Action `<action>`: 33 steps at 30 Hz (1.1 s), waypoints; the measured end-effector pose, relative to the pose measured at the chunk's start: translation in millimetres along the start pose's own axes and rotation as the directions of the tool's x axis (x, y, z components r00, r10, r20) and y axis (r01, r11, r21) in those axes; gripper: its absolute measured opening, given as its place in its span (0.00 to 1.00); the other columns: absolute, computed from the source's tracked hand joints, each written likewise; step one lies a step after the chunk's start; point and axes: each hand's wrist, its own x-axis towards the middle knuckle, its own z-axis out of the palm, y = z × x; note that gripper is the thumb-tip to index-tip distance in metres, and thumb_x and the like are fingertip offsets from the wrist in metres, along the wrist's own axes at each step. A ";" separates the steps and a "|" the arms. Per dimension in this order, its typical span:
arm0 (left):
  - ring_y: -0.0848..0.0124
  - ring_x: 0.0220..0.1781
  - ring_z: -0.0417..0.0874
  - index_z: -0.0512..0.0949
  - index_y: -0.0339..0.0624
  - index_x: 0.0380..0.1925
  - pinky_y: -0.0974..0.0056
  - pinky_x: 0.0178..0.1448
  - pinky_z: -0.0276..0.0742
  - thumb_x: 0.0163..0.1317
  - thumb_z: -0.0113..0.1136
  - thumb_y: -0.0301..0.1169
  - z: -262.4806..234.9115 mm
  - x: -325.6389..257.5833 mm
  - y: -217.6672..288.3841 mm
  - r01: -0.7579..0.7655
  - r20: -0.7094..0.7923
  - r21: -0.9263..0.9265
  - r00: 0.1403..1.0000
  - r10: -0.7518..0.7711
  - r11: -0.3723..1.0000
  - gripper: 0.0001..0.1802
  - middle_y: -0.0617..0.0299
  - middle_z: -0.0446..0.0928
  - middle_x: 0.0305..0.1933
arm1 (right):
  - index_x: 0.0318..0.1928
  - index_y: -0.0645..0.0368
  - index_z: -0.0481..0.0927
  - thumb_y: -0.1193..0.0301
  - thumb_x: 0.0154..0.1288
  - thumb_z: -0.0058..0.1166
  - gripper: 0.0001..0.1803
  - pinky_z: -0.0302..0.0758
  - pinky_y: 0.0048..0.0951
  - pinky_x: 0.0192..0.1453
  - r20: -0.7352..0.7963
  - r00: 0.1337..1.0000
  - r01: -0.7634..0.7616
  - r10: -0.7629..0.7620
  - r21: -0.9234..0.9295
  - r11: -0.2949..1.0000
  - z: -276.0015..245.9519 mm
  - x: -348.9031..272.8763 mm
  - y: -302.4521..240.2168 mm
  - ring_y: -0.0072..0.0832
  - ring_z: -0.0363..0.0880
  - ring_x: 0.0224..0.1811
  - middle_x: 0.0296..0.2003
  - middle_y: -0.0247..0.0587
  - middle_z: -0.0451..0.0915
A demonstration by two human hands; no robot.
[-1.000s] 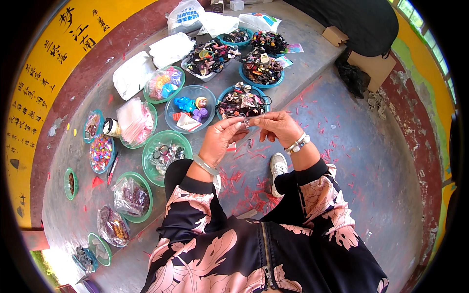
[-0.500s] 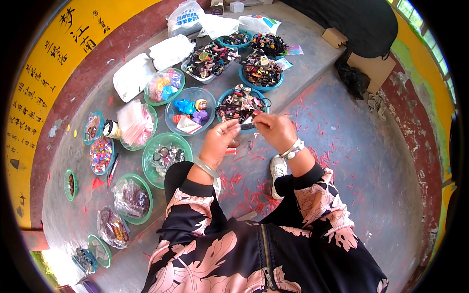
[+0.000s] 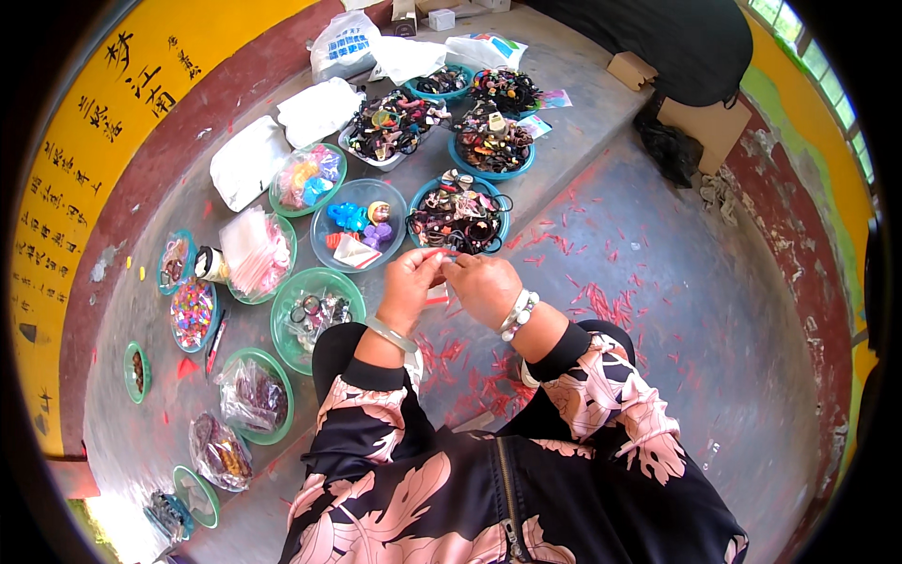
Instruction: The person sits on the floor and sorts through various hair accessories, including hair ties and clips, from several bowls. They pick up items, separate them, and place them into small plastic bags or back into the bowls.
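My left hand (image 3: 406, 289) and my right hand (image 3: 485, 289) meet fingertip to fingertip, just in front of a blue bowl (image 3: 508, 224) heaped with dark hair ties (image 3: 458, 212). Both are closed in a pinch. Whatever sits between the fingers is tiny and mostly hidden; only a hint of red shows at the tips. Below them, partly covered by the hands, appears a small red and white piece (image 3: 438, 295). Left of my left hand stands a green bowl (image 3: 279, 331) with hair ties in clear bags.
Farther off are a clear bowl (image 3: 318, 233) of blue and purple toys, a white tub (image 3: 395, 162) of hair ties and white bags (image 3: 246, 160). Bowls with colourful beads (image 3: 193, 315) and bagged items (image 3: 254, 395) line the left. Red scraps (image 3: 601, 301) litter the lower floor beside a step.
My right hand has come left and down, and its fingertips now touch those of my left hand. The small pale bit seen between the hands is now covered. The view has shifted slightly.
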 end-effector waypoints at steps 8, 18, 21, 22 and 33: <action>0.77 0.32 0.78 0.76 0.32 0.35 0.72 0.40 0.75 0.58 0.55 0.28 -6.3 -3.7 7.4 0.063 -0.042 0.002 0.997 -0.063 0.998 0.09 0.61 0.78 0.33 | 0.35 0.57 0.74 0.72 0.48 0.50 0.11 0.76 0.28 0.30 -0.141 0.979 0.141 -0.144 -0.028 0.990 3.1 1.0 -5.5 0.31 0.78 0.31 0.30 0.38 0.76; 0.76 0.33 0.78 0.77 0.32 0.34 0.73 0.39 0.74 0.57 0.56 0.28 -38.6 9.6 38.7 -0.052 -0.209 0.004 0.977 0.052 0.999 0.10 0.61 0.78 0.33 | 0.33 0.57 0.78 0.78 0.49 0.50 0.09 0.75 0.33 0.35 -0.504 0.850 0.089 0.154 0.424 0.901 -20.0 35.1 17.9 0.39 0.77 0.35 0.32 0.42 0.78; 0.75 0.34 0.79 0.77 0.31 0.36 0.73 0.38 0.75 0.58 0.55 0.28 -51.4 13.8 53.5 -0.114 -0.285 0.028 0.951 0.117 0.993 0.10 0.60 0.78 0.33 | 0.30 0.54 0.81 0.74 0.51 0.52 0.07 0.74 0.35 0.37 -0.360 0.803 -0.219 0.475 0.563 0.797 -14.9 56.7 49.1 0.41 0.78 0.32 0.29 0.44 0.79; 0.75 0.34 0.79 0.77 0.31 0.36 0.73 0.38 0.75 0.58 0.55 0.28 -54.5 14.6 54.7 -0.125 -0.311 0.046 0.941 0.133 0.991 0.10 0.60 0.78 0.33 | 0.30 0.53 0.82 0.72 0.50 0.52 0.07 0.74 0.35 0.37 -0.259 0.792 -0.306 0.553 0.614 0.727 -13.7 62.4 57.3 0.41 0.78 0.32 0.29 0.44 0.79; 0.72 0.34 0.79 0.75 0.32 0.35 0.71 0.39 0.75 0.57 0.56 0.27 -58.9 29.1 43.2 -0.107 -0.377 -0.194 0.926 0.027 0.975 0.09 0.56 0.78 0.34 | 0.35 0.54 0.81 0.64 0.51 0.52 0.12 0.74 0.38 0.45 0.205 0.783 -0.606 0.588 0.038 0.794 102.1 97.2 115.6 0.42 0.78 0.39 0.36 0.46 0.79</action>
